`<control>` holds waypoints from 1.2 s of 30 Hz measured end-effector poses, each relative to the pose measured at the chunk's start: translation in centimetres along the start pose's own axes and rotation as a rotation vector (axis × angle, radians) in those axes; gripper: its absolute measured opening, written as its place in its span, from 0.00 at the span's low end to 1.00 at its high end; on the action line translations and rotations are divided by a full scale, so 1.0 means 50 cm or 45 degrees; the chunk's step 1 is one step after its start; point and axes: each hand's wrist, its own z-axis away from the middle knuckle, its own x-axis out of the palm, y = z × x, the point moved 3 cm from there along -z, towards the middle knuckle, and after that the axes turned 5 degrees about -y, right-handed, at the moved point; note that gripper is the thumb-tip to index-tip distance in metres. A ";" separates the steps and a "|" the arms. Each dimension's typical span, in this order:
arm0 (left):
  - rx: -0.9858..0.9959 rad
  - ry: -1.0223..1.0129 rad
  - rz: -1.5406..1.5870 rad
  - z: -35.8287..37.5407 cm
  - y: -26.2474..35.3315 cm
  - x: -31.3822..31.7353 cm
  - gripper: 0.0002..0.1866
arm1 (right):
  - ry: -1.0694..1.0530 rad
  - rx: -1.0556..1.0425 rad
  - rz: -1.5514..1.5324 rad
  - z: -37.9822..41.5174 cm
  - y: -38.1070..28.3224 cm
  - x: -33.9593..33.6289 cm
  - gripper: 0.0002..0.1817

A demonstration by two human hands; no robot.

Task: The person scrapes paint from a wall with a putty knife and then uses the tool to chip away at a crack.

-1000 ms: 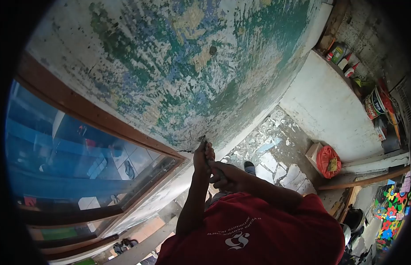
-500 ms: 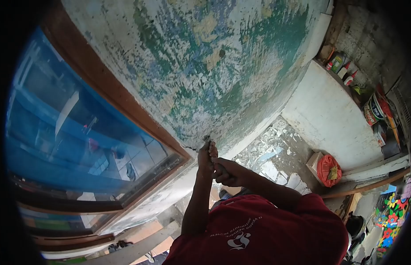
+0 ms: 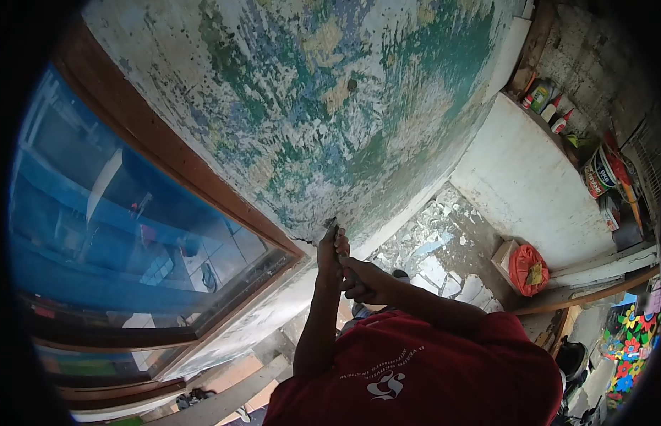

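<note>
A wall (image 3: pixel 387 92) with patchy green, blue and cream paint rises in front of me. Low on it, near the window-frame corner, my left hand (image 3: pixel 330 250) is closed around the front part of a slim, dark-tipped hand tool (image 3: pixel 335 223). Its tip is at the wall surface; whether it touches cannot be told. Just behind and to the right, my right hand (image 3: pixel 364 281) grips the rear of the same tool. Fingers cover most of the tool, so its exact kind is hidden.
Left is a brown-framed window (image 3: pixel 167 170) with bluish glass. Paint flakes (image 3: pixel 430 241) litter the floor beneath the wall. A red plastic bag (image 3: pixel 528 270) sits by a white partition (image 3: pixel 515 170). Bottles (image 3: pixel 541 95) and a paint tub (image 3: pixel 600 175) stand on the right-hand ledge.
My view has shifted slightly, with the wall and window sliding a little left in the picture. Both hands keep their grip on the tool in almost the same place.
</note>
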 end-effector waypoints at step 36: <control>-0.061 0.129 -0.235 -0.006 0.011 0.013 0.14 | -0.037 0.058 0.058 0.011 -0.035 0.007 0.18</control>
